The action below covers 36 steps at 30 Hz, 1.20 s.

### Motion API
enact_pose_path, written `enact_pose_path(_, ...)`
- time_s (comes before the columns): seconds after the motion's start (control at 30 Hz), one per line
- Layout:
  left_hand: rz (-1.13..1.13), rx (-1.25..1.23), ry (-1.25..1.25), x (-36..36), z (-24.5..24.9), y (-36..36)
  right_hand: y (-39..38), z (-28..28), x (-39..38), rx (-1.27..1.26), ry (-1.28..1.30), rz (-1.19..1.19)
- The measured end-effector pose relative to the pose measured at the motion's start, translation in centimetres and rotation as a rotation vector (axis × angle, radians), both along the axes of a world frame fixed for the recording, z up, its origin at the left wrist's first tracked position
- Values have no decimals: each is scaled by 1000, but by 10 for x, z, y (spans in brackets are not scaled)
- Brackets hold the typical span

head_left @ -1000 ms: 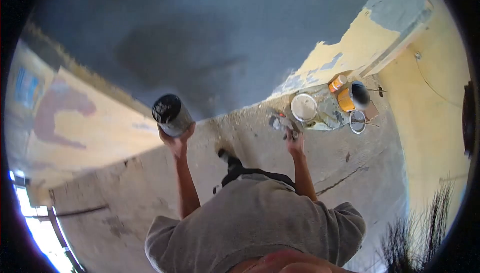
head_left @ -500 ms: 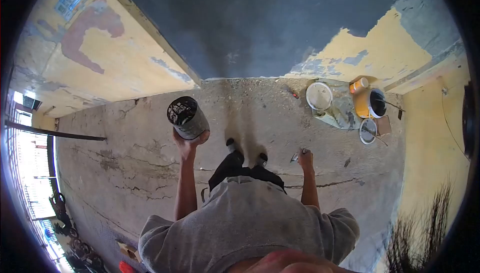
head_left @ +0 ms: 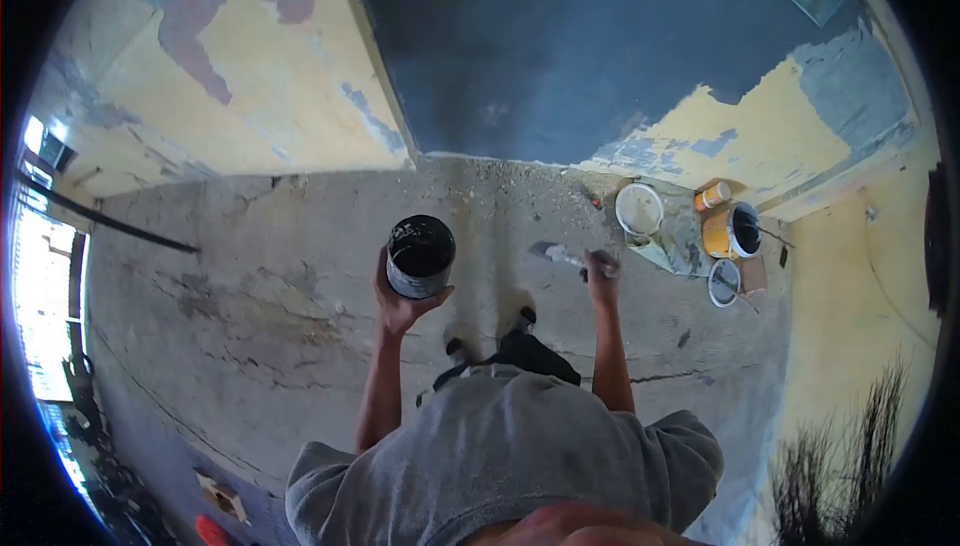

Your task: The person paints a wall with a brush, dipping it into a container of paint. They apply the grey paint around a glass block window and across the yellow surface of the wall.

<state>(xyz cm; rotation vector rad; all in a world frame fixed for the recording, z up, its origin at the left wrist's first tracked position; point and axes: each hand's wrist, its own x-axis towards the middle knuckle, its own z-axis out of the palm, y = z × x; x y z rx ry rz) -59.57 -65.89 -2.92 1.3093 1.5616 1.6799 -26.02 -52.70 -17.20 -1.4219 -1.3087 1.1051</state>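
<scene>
Presently, one open black can (head_left: 420, 258) is being cupped from beneath by the left hand (head_left: 402, 304) in front of the body, above the cracked concrete floor (head_left: 250, 276), while one brush (head_left: 560, 253) is being clenched in the right hand (head_left: 602, 268). A spill is judged possible if the can is tilted, since it is being supported only at its base, and drips from the brush are also being risked. Beside the wall, one white bucket (head_left: 640, 209), one yellow bucket (head_left: 730, 233), one orange jar (head_left: 712, 196) and one loose lid (head_left: 724, 283) are being shown.

Left hand (head_left: 400, 298) raised, fingers curled, right hand (head_left: 601, 272) clenched, arm outstretched
</scene>
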Motion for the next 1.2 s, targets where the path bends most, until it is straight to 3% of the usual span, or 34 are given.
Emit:
enact_pose_path(0.07, -43, -43, 20, -20, -5, -24, -11, 27, -10, 12, 97, 23)
enact_pose_path(0.13, -61, -88, -36, -35, -21, -47, -28, 50, -12, -100, 238, -124)
enact_pose_path(0.27, -104, -100, -6, -52, -34, -78, -61, 83, -28, -100, 205, -334)
enact_pose_path(0.43, -82, -138, 37, -62, -39, -97, -94, 74, -38, -53, 149, -297)
enact_pose_path(0.5, -102, -111, 23, -60, -40, -101, -103, 78, -33, -140, 283, -169)
enact_pose_path(0.6, -112, -95, 16, -62, -43, -107, -101, 69, -23, -50, 518, -292)
enact_pose_path(0.63, -127, -113, 40, -64, -45, -110, -109, 105, -38, -59, 678, -330)
enact_pose_path(0.73, -111, -138, 43, -71, -59, -117, -107, 152, -52, 61, 797, -374)
enact_pose_path(0.87, -130, -115, 70, -74, -67, -123, -117, 215, -90, 125, 737, -326)
enact_pose_path(1.1, -124, -136, 140, -73, -79, -144, -133, 240, -157, 138, 251, 546)
enact_pose_path(1.13, -142, -138, 135, -71, -80, -146, -134, 240, -166, 131, 250, 546)
enact_pose_path(1.2, -148, -145, 174, -70, -75, -150, -137, 239, -184, 206, 11, 892)
